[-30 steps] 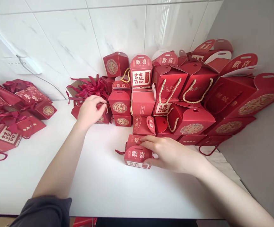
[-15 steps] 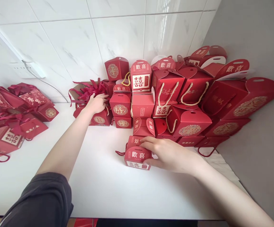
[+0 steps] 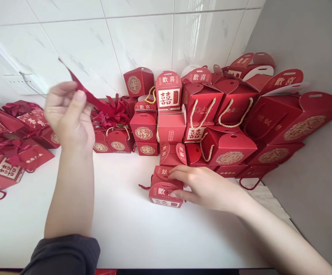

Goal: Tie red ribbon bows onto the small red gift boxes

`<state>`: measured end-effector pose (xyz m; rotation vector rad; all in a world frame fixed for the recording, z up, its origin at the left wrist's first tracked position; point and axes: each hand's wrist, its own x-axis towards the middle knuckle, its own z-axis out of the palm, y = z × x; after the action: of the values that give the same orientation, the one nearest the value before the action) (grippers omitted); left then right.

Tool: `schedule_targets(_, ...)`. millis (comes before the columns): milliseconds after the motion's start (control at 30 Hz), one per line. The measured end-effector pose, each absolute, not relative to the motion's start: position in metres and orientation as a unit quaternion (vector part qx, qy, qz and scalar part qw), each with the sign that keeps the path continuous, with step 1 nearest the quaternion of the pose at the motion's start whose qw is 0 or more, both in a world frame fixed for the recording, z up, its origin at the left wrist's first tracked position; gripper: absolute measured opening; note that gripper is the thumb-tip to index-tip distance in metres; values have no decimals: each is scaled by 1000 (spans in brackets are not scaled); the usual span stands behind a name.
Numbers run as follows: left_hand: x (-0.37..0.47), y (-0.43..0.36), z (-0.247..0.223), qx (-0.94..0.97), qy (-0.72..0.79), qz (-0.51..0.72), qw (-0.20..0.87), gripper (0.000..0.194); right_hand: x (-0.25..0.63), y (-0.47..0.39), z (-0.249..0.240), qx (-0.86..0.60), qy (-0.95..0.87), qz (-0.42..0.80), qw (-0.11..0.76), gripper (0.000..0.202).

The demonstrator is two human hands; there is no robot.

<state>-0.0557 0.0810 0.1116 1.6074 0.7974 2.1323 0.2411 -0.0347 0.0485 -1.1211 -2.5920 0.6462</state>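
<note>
Left hand [image 3: 70, 114] raised, red ribbon [image 3: 81, 88] pinched between thumb and fingers, its lower end lost among the ribbon pile [image 3: 113, 110], right hand [image 3: 203, 187] on small red box [image 3: 166, 187] at table front, partly covering its lettering, hands well apart, wall socket [image 3: 22, 82] partly hidden

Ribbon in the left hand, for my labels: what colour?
The ribbon is deep crimson red, clearest in the head view.

Indoor room, type unclear: marble-look tiled wall [image 3: 143, 42], wall socket [image 3: 22, 83], white tabletop [image 3: 131, 236].
</note>
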Motion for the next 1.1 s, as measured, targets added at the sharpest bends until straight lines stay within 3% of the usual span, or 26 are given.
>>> schedule_targets(100, -15, 23, 109, 598, 198, 726, 276, 31, 238, -35, 51, -402, -843, 256, 248, 29)
schedule_targets(167, 9, -4, 98, 647, 290, 574, 410, 29, 235, -36, 53, -381, -807, 301, 338, 31)
schedule_targets(233, 27, -19, 85, 669, 335, 480, 458, 26, 233, -37, 53, -352, -769, 355, 399, 31)
schedule_targets(433, 43, -25, 73, 716, 365, 438, 404, 16, 229, -33, 46, -369, -662, 443, 478, 22)
schedule_targets(567, 43, -25, 70, 718, 370, 429, 405, 25, 229, -26, 41, -365, -600, 471, 533, 23)
schedule_targets(867, 33, -18, 78, 742, 385, 254, 487, 10, 241, -26, 48, -361, -535, 441, 623, 23)
schedule_targets(1100, 22, -29, 95, 774, 342, 125, 518, 10, 274, -23, 75, -359, -429, 386, 734, 17)
